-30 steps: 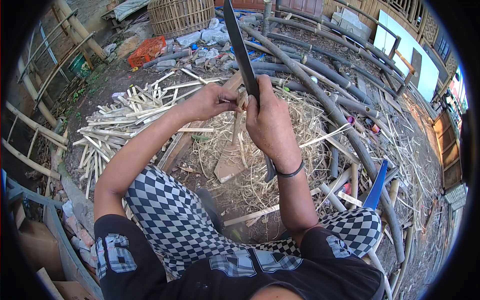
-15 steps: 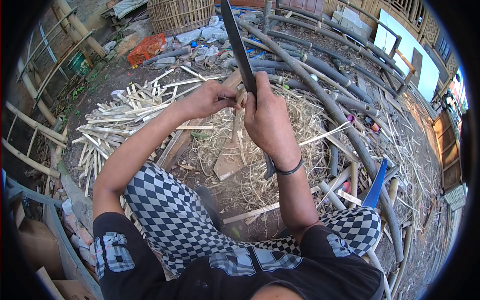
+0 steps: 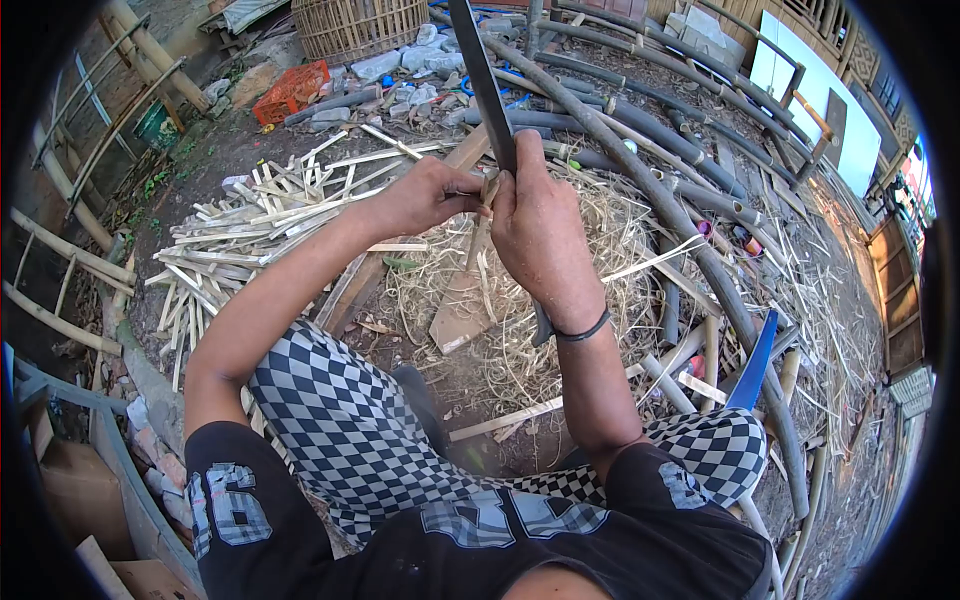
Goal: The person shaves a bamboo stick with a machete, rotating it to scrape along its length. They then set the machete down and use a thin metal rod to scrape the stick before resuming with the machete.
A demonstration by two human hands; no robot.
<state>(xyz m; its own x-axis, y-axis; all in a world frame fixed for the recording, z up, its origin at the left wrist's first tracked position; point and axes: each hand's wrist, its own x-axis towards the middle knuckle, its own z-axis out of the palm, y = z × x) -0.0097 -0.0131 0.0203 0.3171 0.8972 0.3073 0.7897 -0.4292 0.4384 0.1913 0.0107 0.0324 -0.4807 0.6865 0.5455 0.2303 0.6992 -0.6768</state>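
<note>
My right hand (image 3: 540, 225) is closed on a long dark machete (image 3: 483, 85). Its blade points up and away from me, and the handle end shows beside my wrist. Close against it, my left hand (image 3: 432, 194) pinches a short bamboo piece (image 3: 490, 188) at the blade's edge; the fingers partly hide that piece. Below both hands, a flat wooden board (image 3: 462, 312) lies among curly bamboo shavings (image 3: 545, 350).
A heap of split bamboo strips (image 3: 240, 245) spreads to the left. Long bamboo poles (image 3: 655, 195) cross the ground on the right, near a blue saw blade (image 3: 753, 365). An orange crate (image 3: 292, 92) and a woven basket (image 3: 360, 28) stand farther back.
Both hands have shifted very slightly, and the machete blade has moved a little to the right. My grip on the machete and the bamboo piece looks the same.
</note>
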